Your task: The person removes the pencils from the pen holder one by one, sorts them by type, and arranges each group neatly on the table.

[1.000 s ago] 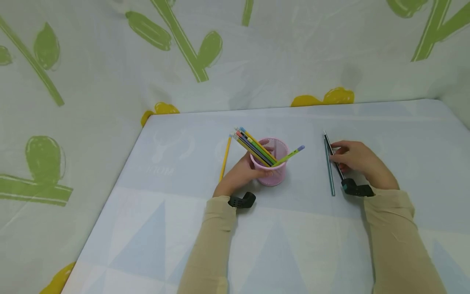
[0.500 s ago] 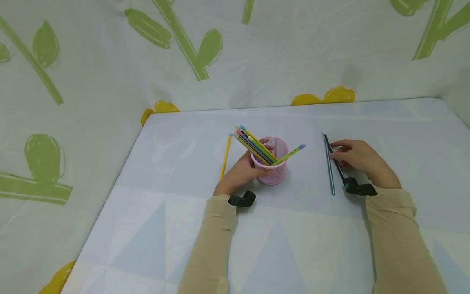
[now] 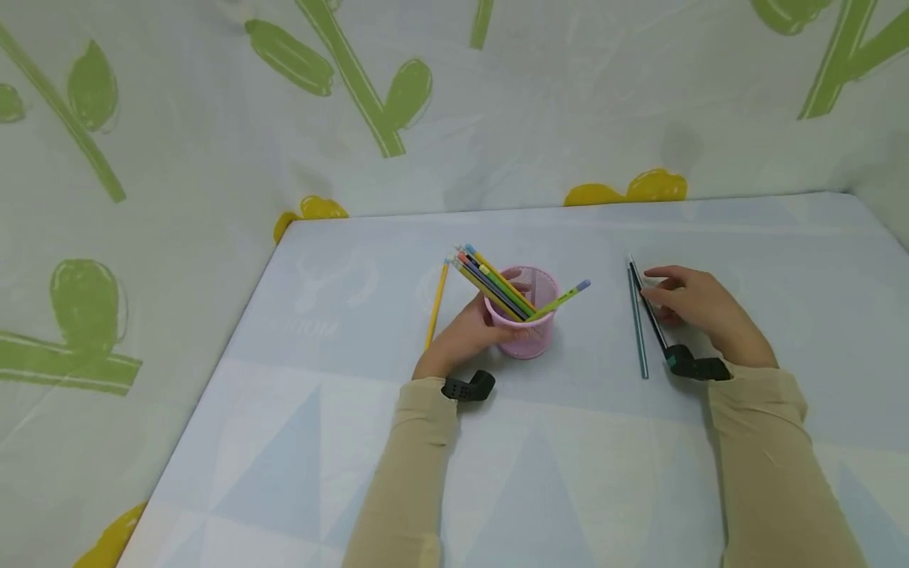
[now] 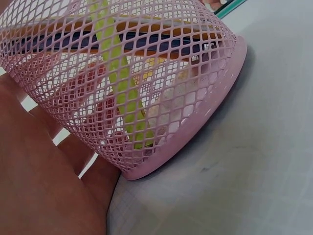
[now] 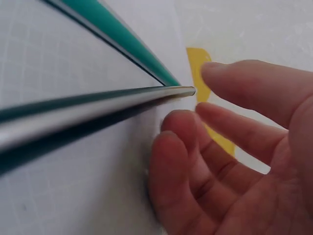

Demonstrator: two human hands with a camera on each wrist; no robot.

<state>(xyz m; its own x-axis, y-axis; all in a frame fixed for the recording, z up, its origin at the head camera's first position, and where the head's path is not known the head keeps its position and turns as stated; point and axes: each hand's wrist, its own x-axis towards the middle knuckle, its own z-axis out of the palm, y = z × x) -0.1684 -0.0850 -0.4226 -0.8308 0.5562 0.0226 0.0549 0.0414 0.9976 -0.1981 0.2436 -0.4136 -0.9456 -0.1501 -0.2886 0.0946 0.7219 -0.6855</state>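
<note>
My left hand (image 3: 465,335) grips a pink mesh pencil cup (image 3: 533,343) from its left side, fingers behind and thumb in front. Several pencils (image 3: 493,284) lean left out of the cup, and a lime-green pencil (image 3: 564,298) leans right. In the left wrist view the cup's mesh wall (image 4: 195,93) shows pencils through it, with its base at the table. My right hand (image 3: 692,304) hovers beside a dark pencil (image 3: 652,319), thumb and fingers spread apart. A teal pencil (image 3: 637,331) lies just left of the dark one, their far ends close together.
A yellow pencil (image 3: 436,304) lies left of the cup, beside my left hand. Under everything is a pale table (image 3: 540,489) with blue triangles. A leaf-patterned sheet (image 3: 497,118) rises behind the far edge.
My right hand has shifted slightly right, and its fingertips have come away from the dark pencil. The left hand and cup stay in place.
</note>
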